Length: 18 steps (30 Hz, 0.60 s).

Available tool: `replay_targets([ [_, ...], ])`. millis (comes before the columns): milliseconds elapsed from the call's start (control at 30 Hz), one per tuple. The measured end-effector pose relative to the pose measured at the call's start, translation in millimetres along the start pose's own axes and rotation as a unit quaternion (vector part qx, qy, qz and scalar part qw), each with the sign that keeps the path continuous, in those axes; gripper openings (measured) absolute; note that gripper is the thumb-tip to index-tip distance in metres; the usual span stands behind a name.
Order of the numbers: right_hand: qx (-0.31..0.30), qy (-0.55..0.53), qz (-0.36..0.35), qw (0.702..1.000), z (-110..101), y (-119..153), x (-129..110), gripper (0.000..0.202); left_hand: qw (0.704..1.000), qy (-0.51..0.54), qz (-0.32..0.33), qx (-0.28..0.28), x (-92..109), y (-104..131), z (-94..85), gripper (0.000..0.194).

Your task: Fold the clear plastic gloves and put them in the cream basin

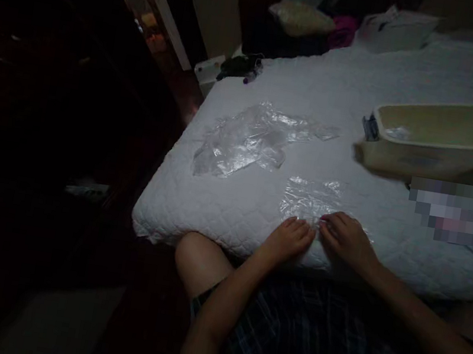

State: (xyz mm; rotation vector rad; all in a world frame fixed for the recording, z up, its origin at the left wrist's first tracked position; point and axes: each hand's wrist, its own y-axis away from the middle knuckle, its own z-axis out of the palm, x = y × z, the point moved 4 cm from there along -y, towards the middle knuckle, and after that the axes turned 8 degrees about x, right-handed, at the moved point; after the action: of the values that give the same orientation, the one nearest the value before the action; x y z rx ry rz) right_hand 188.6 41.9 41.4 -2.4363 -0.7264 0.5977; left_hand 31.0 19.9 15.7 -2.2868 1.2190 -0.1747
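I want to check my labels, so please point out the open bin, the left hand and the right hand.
Open bin [432, 155]: head view, front wall.
Left hand [288, 240]: head view, back.
Right hand [350, 240]: head view, back.

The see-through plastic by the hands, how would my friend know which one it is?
Find the big white bed cover, then the left hand and right hand at its near edge. The small clear plastic piece lies right at them. It's flatter and smaller than the crumpled plastic heap farther left.
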Motion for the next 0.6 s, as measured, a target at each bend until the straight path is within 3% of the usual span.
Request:
replay_targets([
  [167, 0.008, 0.008, 0.008, 1.000, -3.6, 1.2, -4.1, 0.016, 1.000, 0.002, 0.000, -0.028, -0.3, -1.4, -1.0, 0.030],
  [367, -0.005, -0.006, -0.042, 0.999, 2.3, 3.1, -7.9, 0.021, 1.000, 0.007, -0.006, -0.028, -0.5, -4.1, -4.8, 0.030],
  [600, -0.036, 0.040, -0.066, 0.996, 17.1, 9.3, -2.2, 0.028, 1.000, 0.026, -0.010, 0.001, -0.6, -5.2, -4.4, 0.031],
])
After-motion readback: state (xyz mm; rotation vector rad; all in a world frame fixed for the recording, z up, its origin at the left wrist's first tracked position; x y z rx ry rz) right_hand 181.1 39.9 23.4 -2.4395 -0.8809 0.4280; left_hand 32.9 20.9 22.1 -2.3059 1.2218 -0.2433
